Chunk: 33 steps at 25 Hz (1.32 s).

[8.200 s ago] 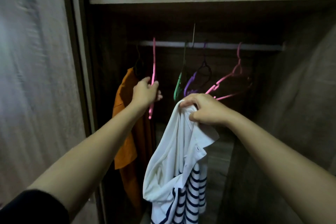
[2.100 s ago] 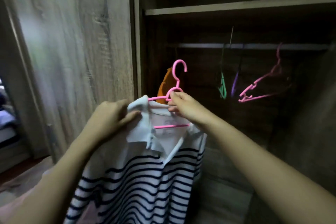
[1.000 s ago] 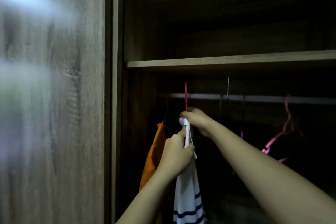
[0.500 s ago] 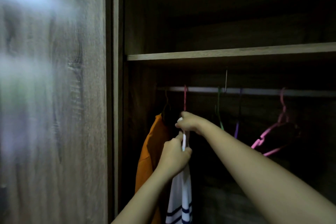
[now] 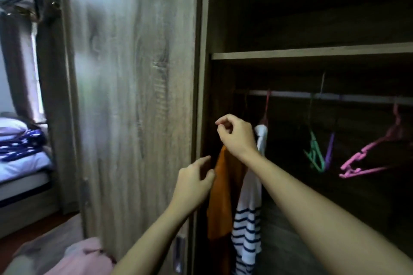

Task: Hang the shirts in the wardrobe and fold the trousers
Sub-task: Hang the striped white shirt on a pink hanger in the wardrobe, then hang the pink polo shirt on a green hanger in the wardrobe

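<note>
The white shirt with navy stripes [image 5: 248, 214] hangs on a pink hanger [image 5: 266, 107] from the wardrobe rail [image 5: 348, 97], beside an orange shirt [image 5: 223, 192] on its left. My right hand [image 5: 237, 136] is in front of the shirts' tops, fingers loosely curled, holding nothing. My left hand [image 5: 193, 183] is lower, open, in front of the door edge and the orange shirt.
The wooden wardrobe door [image 5: 134, 96] stands at the left. Green [image 5: 314, 154], purple [image 5: 328, 152] and pink [image 5: 366, 161] hangers hang bare on the rail. A shelf [image 5: 312, 52] runs above the rail. Pink cloth [image 5: 85, 257] lies at bottom left; a bed [image 5: 20, 163] at far left.
Both hands have let go of the striped shirt, which now hangs on the rail. The hands have drawn back to the left and the view has swung left.
</note>
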### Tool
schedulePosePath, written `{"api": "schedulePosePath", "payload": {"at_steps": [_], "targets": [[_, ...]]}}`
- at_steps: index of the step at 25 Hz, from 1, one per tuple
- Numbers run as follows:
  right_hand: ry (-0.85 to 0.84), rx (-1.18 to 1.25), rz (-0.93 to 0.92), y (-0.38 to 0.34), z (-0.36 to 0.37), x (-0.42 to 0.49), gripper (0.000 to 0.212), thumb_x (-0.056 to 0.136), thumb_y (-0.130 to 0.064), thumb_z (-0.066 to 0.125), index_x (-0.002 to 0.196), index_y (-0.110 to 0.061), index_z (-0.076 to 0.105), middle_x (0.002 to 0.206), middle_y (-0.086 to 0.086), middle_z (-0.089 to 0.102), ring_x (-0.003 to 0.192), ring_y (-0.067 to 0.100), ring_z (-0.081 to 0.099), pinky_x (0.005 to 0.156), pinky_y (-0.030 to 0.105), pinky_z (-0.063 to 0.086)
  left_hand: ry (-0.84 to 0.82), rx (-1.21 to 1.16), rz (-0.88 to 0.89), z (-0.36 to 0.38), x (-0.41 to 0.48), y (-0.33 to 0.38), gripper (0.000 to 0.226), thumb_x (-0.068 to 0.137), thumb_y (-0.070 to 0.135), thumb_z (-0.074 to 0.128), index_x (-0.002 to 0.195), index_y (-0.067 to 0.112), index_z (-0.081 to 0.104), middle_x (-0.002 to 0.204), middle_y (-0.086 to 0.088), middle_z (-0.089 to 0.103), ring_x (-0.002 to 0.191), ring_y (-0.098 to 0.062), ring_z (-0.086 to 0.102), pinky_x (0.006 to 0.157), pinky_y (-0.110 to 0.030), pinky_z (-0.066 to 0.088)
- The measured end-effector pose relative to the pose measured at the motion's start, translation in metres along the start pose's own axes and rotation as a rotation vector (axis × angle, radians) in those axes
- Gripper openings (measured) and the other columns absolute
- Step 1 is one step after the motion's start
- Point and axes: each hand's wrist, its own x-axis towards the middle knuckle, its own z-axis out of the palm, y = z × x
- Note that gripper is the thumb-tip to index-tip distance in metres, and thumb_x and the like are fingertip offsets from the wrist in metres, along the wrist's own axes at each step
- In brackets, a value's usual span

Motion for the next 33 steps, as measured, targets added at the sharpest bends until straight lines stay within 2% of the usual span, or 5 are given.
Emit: {"api": "schedulePosePath", "payload": {"at_steps": [5,12,19,27,33], "targets": [[-0.204,0.091,0.051,-0.035,0.114,-0.063,0.01,0.076,-0.014,0.063,0.078,-0.021,0.07,0.064,-0.007,0.062,0.062,0.009,0.057,0.066,0.023,0.045,0.156,0.032,-0.137,-0.073,-0.05,-0.079,0.028,0.084,0.007,0.06,0.11,0.013,0.069,0.106,0.0,0.072,0.093,0.001,0.059,0.075,0.008,0.03],[-0.515,0.097,0.228,-0.051,0.25,-0.143,0.011,0.079,-0.017,0.062,0.086,-0.022,0.07,0.066,-0.008,0.063,0.071,0.011,0.057,0.065,0.02,0.038,0.087,0.386,-0.414,-0.163,-0.131,-0.23,0.052,0.083,0.045,0.036,0.11,0.01,0.064,0.105,-0.015,0.07,0.099,-0.033,0.064,0.082,-0.036,0.046],[-0.749,-0.022,0.227,-0.048,0.337,-0.211,0.033,0.084,-0.025,0.061,0.111,-0.007,0.062,0.115,0.012,0.063,0.108,0.027,0.059,0.09,0.027,0.042,-0.13,0.777,-0.448,-0.197,-0.218,-0.336,0.028,0.087,0.037,0.037,0.084,0.02,0.059,0.072,-0.005,0.066,0.068,-0.028,0.065,0.063,-0.038,0.052],[-0.817,-0.205,0.726,-0.041,0.403,-0.206,0.083,0.081,-0.064,0.049,0.139,-0.006,0.033,0.141,0.017,0.045,0.132,0.037,0.037,0.108,0.042,0.027,-0.122,0.83,-0.417,-0.193,-0.235,-0.36,0.042,0.092,0.038,0.031,0.109,0.017,0.063,0.103,0.0,0.068,0.098,-0.023,0.064,0.088,-0.035,0.043],[-0.48,0.053,0.443,-0.055,0.408,-0.203,0.02,0.08,-0.022,0.065,0.097,-0.027,0.056,0.104,0.004,0.067,0.101,0.028,0.06,0.089,0.036,0.043,-0.195,0.761,-0.464,-0.196,-0.232,-0.356,0.047,0.092,0.043,0.026,0.109,0.018,0.063,0.105,0.0,0.067,0.102,-0.023,0.062,0.087,-0.035,0.046]]}}
